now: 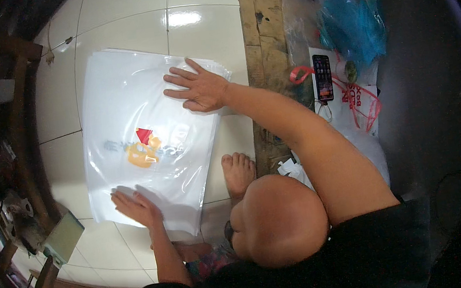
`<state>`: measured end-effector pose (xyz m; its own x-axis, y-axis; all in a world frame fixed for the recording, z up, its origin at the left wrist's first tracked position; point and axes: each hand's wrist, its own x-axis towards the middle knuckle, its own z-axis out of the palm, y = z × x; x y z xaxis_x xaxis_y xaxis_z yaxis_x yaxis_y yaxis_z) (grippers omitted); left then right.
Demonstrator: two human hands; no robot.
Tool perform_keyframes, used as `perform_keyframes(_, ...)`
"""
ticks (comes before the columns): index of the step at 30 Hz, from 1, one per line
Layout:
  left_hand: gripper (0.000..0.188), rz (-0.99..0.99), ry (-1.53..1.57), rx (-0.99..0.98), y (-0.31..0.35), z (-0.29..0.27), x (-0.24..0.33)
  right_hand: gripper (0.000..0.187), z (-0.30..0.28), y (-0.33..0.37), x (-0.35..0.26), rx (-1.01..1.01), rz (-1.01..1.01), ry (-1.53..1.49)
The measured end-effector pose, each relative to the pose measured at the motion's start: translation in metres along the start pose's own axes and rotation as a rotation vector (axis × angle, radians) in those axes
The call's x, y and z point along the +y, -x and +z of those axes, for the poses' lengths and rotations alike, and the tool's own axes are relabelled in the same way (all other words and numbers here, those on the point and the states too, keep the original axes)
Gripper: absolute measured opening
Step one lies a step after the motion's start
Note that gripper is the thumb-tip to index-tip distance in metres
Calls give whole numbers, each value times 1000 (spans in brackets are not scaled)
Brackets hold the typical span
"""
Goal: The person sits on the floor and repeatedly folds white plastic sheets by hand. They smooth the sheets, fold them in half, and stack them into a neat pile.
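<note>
On tiled floor (207, 36), near its right edge along wooden board (268, 77): stack of glossy white plastic sheets (147, 111) lying flat, slightly skewed, orange-and-red print (142, 154) showing. Right hand (201, 89) palm down near stack's upper right corner, fingers spread, gripping nothing. Left hand (138, 207) near stack's lower edge, fingers extended, gripping nothing. Beyond board: phone (323, 76), tape roll (344, 70), blue plastic bag (350, 22).

Glossy, printed white sheets (154, 134) lie stacked on the tiled floor (209, 35).
</note>
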<state>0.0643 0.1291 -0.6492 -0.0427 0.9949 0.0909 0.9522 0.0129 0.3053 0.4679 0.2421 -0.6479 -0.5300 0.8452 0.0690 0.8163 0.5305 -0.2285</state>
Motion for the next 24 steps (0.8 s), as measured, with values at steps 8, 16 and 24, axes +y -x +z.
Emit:
perform_keyframes(8, 62, -1207, 572, -162, 22, -41, -25, 61, -8, -55, 7, 223, 577, -228)
perform_keyframes(16, 49, -1264, 879, -169, 21, -23, -39, 71, -31, -106, 19, -283, 814, -330)
perform_keyframes(24, 37, -1264, 915, -194, 19, -12, -62, 70, -31, -122, 27, -340, 852, -468)
